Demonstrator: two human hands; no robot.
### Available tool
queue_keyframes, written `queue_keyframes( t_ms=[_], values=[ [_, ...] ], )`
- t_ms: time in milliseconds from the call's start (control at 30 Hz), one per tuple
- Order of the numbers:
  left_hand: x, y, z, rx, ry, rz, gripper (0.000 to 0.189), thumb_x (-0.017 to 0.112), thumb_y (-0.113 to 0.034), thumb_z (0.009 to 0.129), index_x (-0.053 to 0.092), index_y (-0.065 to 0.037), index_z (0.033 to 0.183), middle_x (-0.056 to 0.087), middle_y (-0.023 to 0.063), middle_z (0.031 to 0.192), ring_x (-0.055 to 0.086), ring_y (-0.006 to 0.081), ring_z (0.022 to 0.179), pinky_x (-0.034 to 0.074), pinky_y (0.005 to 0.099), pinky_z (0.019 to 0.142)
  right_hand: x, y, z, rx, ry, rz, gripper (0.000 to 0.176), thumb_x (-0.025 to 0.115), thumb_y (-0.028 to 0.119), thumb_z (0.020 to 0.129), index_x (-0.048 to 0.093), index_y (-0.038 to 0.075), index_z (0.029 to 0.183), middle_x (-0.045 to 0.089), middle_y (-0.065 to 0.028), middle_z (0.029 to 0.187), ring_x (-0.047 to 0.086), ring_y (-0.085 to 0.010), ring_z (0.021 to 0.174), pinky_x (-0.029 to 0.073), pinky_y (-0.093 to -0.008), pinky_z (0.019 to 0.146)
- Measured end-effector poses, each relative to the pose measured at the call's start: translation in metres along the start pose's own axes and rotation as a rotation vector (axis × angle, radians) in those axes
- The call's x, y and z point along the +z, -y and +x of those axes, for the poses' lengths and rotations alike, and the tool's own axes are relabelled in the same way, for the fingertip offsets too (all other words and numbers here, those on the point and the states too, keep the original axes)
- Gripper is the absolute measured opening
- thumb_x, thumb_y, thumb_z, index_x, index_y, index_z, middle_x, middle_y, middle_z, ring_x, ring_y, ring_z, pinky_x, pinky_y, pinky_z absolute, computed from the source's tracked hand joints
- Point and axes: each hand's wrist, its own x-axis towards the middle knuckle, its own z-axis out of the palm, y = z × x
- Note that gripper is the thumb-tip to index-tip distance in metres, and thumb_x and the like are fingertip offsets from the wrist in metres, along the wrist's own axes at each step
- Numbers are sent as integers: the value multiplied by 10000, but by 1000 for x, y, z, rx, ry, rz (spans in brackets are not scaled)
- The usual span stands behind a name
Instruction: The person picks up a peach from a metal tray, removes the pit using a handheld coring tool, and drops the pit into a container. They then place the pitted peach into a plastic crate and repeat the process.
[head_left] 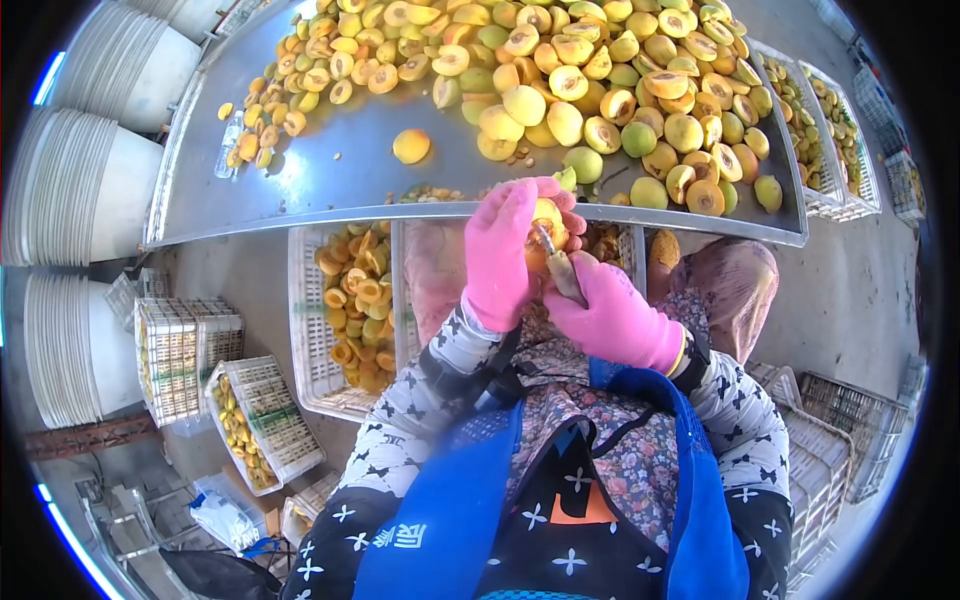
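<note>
Head view: left hand (497, 252) holds one fruit (547, 213) tight below the table (330, 180) edge. Right hand (612, 318) holds a knife (560, 268), cutting it. Many halves (617, 105) are done; many whole fruits (525, 103) wait.

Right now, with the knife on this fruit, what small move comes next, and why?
Probably press the knife round the fruit to open it: the left hand grips the fruit, and the right hand holds the knife with its tip at the flesh.

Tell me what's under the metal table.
A white crate of fruit halves sits under the metal table. The tabletop, the left hand with a fruit and the right hand with a knife hide the rest.
</note>
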Motion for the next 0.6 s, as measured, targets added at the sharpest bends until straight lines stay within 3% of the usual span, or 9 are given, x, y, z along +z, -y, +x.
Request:
queue_keyframes(
  t_ms=[33, 133, 267, 367, 467, 567, 600],
  values=[
    [-8, 0, 5, -61, 40, 58, 294, 564, -263, 1000, 621, 15, 1076, 680, 158, 943, 685, 259, 777, 579, 358, 686, 2, -2, -3, -66, -32, -101, 252, 689, 125, 837, 526, 1, 983, 582, -182, 684, 613, -410, 636, 474, -463, 559],
    [-12, 3, 3, -169, 19, 86, 312, 578, -276, 999, 643, 26, 1046, 674, 137, 903, 680, 241, 752, 573, 345, 685, -1, -11, -7, 68, 155, -160, 254, 657, 169, 855, 534, 20, 1020, 615, -216, 774, 632, -434, 733, 505, -508, 616],
    [-15, 2, 3, -150, 127, -12, 323, 586, -278, 997, 653, 35, 1041, 678, 138, 905, 682, 237, 752, 573, 341, 694, -1, -8, -4, 173, 153, 223, 223, 646, 192, 892, 539, -3, 906, 570, -117, 643, 606, -283, 546, 464, -392, 501],
    [-14, 3, 3, -160, 138, -26, 323, 583, -272, 997, 653, 38, 1056, 684, 148, 921, 686, 239, 756, 574, 339, 694, -21, 12, 7, 723, 413, 836, 166, 617, 159, 897, 557, 5, 883, 564, -44, 620, 539, -149, 475, 412, -296, 441],
    [-15, 3, 2, -132, 211, 0, 309, 576, -260, 999, 655, 35, 1051, 690, 143, 940, 687, 221, 757, 573, 329, 693, -34, 15, 8, 757, 482, 973, 121, 603, 128, 871, 570, 18, 908, 544, 3, 600, 489, -85, 446, 357, -237, 418],
    [-19, 8, 4, -95, 239, 173, 294, 562, -248, 1005, 657, 28, 1038, 693, 126, 932, 685, 200, 746, 573, 328, 674, -35, 12, 7, 761, 525, 998, 140, 606, 129, 862, 569, 5, 917, 535, 0, 581, 475, -96, 425, 362, -243, 415],
    [-16, 10, 4, -83, 163, 197, 291, 561, -248, 1006, 657, 25, 1033, 694, 123, 928, 684, 194, 740, 573, 328, 664, -33, 10, 5, 739, 529, 976, 147, 610, 133, 867, 576, 4, 930, 537, -4, 596, 486, -96, 438, 366, -239, 418]
  ],
)
